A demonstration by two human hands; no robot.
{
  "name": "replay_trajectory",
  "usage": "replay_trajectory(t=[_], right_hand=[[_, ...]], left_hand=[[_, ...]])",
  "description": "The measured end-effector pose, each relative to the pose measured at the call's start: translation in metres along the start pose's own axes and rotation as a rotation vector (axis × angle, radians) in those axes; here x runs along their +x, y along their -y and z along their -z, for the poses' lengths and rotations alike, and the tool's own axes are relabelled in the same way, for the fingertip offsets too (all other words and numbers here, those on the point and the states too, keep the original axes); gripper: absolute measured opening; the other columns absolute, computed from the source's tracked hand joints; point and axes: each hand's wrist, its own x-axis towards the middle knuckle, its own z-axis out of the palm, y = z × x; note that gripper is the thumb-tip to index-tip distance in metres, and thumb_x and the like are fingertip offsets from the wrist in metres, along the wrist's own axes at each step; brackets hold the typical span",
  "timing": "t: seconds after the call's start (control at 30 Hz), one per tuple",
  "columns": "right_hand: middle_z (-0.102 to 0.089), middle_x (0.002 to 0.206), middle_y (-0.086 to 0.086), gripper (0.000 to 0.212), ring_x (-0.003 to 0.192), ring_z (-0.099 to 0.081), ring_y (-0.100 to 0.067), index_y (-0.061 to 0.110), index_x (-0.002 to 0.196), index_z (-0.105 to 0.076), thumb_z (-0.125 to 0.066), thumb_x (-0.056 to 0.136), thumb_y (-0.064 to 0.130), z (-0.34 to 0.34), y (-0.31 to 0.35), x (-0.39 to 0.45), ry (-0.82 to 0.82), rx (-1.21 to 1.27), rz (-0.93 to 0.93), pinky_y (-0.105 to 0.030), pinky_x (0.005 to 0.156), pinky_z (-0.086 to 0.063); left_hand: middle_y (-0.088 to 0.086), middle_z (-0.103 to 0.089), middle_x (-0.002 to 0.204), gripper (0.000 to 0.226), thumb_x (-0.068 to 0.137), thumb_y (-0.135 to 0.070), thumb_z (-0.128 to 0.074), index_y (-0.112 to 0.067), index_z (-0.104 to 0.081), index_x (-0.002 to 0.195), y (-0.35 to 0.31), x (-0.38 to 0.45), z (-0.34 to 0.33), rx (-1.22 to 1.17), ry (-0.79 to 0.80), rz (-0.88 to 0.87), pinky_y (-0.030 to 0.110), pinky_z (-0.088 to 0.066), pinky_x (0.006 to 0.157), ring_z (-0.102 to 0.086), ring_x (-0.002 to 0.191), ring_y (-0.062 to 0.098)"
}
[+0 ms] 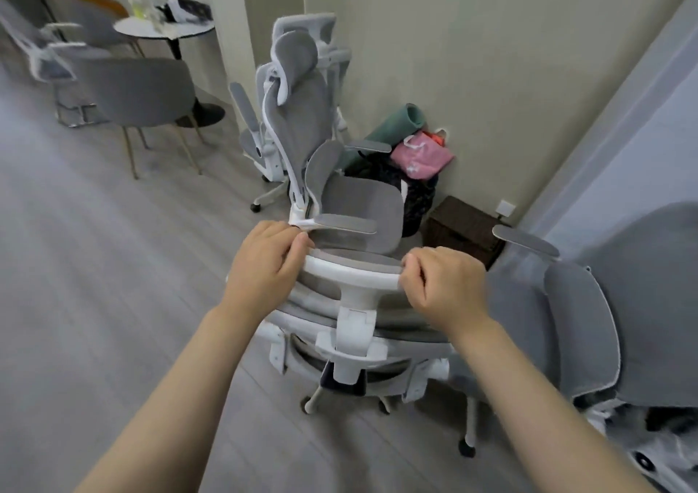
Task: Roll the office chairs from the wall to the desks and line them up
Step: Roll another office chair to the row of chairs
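Directly in front of me is a grey mesh office chair with a white frame, seen from behind and above. My left hand [264, 262] and my right hand [442, 285] both grip the ends of its white-edged headrest [351, 270]. Its castor legs [313, 402] rest on the wood floor. Just beyond it a second grey office chair [298, 115] stands side-on, seat pointing right. A third office chair [306, 28] is behind that one, near the wall. A fourth office chair [596, 304] fills the right edge, very close to me.
Bags, a pink pouch [421, 158] and a rolled green mat [393, 122] are piled in the corner beside a dark box [460, 224]. At the left stand a round table [164, 34], a grey dining chair [139, 92] and another mesh chair [34, 51]. Open floor lies left.
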Motion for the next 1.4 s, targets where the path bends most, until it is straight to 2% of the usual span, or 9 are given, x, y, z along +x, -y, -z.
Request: replay_trajectory(t=[0.1,0.2,0.53,0.63,0.77,0.97,1.2,1.27,1.4], right_hand=[[-0.049,0.050,0.003,0.036,0.047,-0.043,-0.018,0.017,0.056,-0.056,-0.041,0.088,0.021,-0.011,0.000,-0.006,-0.127,0.061,-0.002,-0.037,0.046,-0.034],[-0.051,0.050,0.002,0.035,0.046,-0.044,-0.019,0.017,0.056,-0.058,-0.042,0.087,0.020,-0.015,0.003,-0.007,-0.205,0.085,0.041,-0.036,0.045,-0.036],[-0.054,0.053,0.003,0.036,0.046,-0.046,-0.019,0.017,0.056,-0.059,-0.041,0.086,0.018,-0.013,0.054,-0.036,-0.273,0.190,0.213,-0.035,0.045,-0.037],[-0.056,0.055,0.004,0.034,0.048,-0.048,-0.019,0.018,0.057,-0.060,-0.041,0.085,0.018,-0.012,0.085,-0.046,-0.278,0.218,0.270,-0.034,0.047,-0.036],[-0.055,0.055,0.004,0.033,0.048,-0.047,-0.021,0.018,0.056,-0.059,-0.041,0.084,0.018,-0.015,0.131,-0.058,-0.281,0.276,0.324,-0.034,0.047,-0.036],[-0.055,0.054,0.003,0.036,0.049,-0.049,-0.024,0.018,0.057,-0.059,-0.038,0.087,0.020,-0.023,0.206,-0.079,-0.264,0.352,0.385,-0.037,0.047,-0.039],[-0.055,0.055,0.003,0.034,0.051,-0.050,-0.024,0.017,0.059,-0.060,-0.040,0.086,0.019,-0.032,0.303,-0.102,-0.229,0.476,0.452,-0.038,0.050,-0.040],[-0.055,0.056,0.003,0.033,0.051,-0.049,-0.024,0.018,0.059,-0.059,-0.040,0.085,0.020,-0.035,0.333,-0.109,-0.219,0.498,0.467,-0.038,0.051,-0.039],[-0.053,0.054,0.001,0.033,0.050,-0.046,-0.025,0.018,0.058,-0.059,-0.040,0.085,0.021,-0.041,0.394,-0.123,-0.203,0.554,0.502,-0.038,0.050,-0.037]], left_hand=[[-0.010,-0.042,0.064,0.034,0.098,-0.025,-0.033,-0.022,-0.044,0.066,-0.006,-0.001,-0.003,0.020,-0.048,0.036,0.030,-0.027,0.065,-0.035,0.068,0.014],[0.000,-0.045,0.061,0.043,0.097,-0.027,-0.032,-0.008,-0.049,0.063,-0.008,-0.008,-0.002,0.013,-0.062,0.088,0.039,-0.036,0.066,-0.039,0.064,0.024],[-0.002,-0.041,0.058,0.039,0.094,-0.022,-0.035,-0.009,-0.049,0.060,-0.005,-0.087,0.044,0.003,-0.188,0.123,0.041,-0.036,0.063,-0.040,0.061,0.023],[-0.002,-0.043,0.060,0.039,0.094,-0.022,-0.035,-0.009,-0.052,0.061,0.004,-0.119,0.065,0.004,-0.233,0.177,0.041,-0.037,0.065,-0.043,0.064,0.024],[-0.006,-0.044,0.062,0.038,0.094,-0.022,-0.035,-0.010,-0.054,0.063,0.013,-0.163,0.101,0.041,-0.289,0.225,0.031,-0.035,0.067,-0.041,0.067,0.017],[-0.013,-0.042,0.065,0.037,0.095,-0.023,-0.035,-0.011,-0.054,0.065,0.026,-0.231,0.156,0.076,-0.364,0.316,0.020,-0.033,0.072,-0.042,0.071,0.014],[-0.013,-0.042,0.066,0.037,0.095,-0.025,-0.034,-0.015,-0.053,0.066,0.044,-0.314,0.227,0.142,-0.437,0.426,0.019,-0.031,0.071,-0.044,0.072,0.013],[-0.011,-0.045,0.066,0.036,0.095,-0.024,-0.034,-0.017,-0.054,0.066,0.048,-0.339,0.246,0.159,-0.479,0.456,0.022,-0.032,0.072,-0.044,0.074,0.006],[-0.004,-0.050,0.068,0.039,0.095,-0.022,-0.034,-0.012,-0.059,0.067,0.055,-0.388,0.284,0.189,-0.583,0.519,0.027,-0.036,0.072,-0.045,0.076,0.007]])
